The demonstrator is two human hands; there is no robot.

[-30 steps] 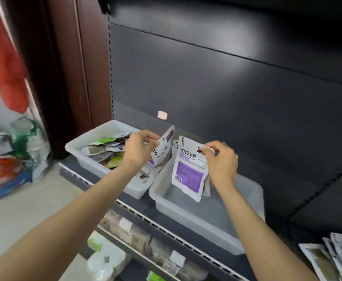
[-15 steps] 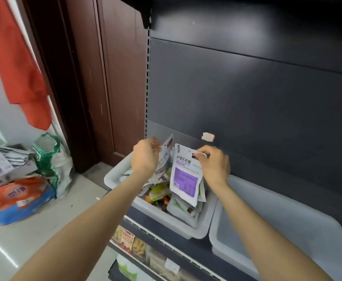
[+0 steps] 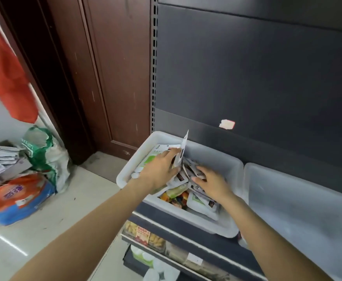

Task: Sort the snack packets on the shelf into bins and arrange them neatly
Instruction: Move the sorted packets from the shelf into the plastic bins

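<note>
A white bin at the shelf's left end holds a loose heap of snack packets, white ones over green and orange ones. My left hand reaches into it and pinches a white packet that stands upright near the bin's back wall. My right hand lies low in the same bin, its fingers spread on the heap and gripping nothing. The purple-labelled packet is not visible. A second, translucent bin stands right beside it with nothing in it.
The dark shelf back panel rises behind the bins and carries a small pale sticker. A lower shelf holds more snacks. To the left are a brown door, a red cloth and bags on the floor.
Both hands dropped into the left bin. My right hand has let go of the purple-labelled packet and now rests on the heap. The view shifted left, so the bins sit further right.
</note>
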